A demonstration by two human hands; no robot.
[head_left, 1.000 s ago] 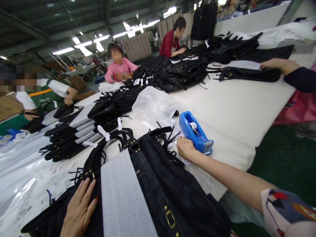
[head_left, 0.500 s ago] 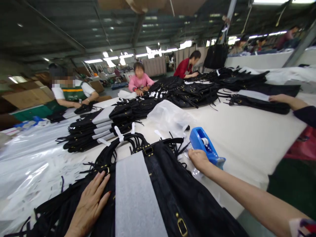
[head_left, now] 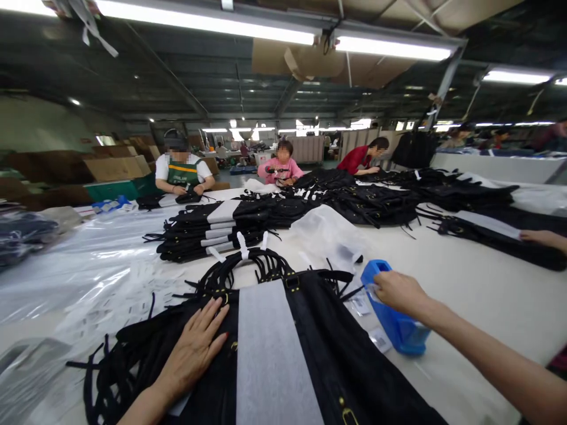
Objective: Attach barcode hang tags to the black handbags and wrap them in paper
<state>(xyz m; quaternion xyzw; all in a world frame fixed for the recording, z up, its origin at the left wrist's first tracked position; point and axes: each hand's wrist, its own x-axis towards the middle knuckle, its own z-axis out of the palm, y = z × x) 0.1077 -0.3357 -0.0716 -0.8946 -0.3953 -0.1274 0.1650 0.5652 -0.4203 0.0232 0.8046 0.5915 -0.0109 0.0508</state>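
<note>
My left hand [head_left: 195, 348] lies flat with fingers spread on a black bag [head_left: 336, 366] with gold buckles, just left of a white foam strip [head_left: 272, 354] laid along it. My right hand [head_left: 398, 292] rests on top of a blue tape dispenser [head_left: 394, 321] beside the bag's right edge. Its fingers curl over the dispenser's front, and I cannot see whether they pinch any tape. The bag's black straps [head_left: 248, 268] fan out at its far end.
Stacks of black bags [head_left: 212, 227] cover the long white table [head_left: 478, 289]. A clear plastic bag [head_left: 328, 233] lies beyond the dispenser. Plastic sheeting [head_left: 80, 271] spreads at left. Three people work at the far side; another person's hand [head_left: 538, 237] rests at right.
The view has tilted up, showing more of the hall. My right hand has shifted from the dispenser's near side onto its top. My left hand stays flat on the bag.
</note>
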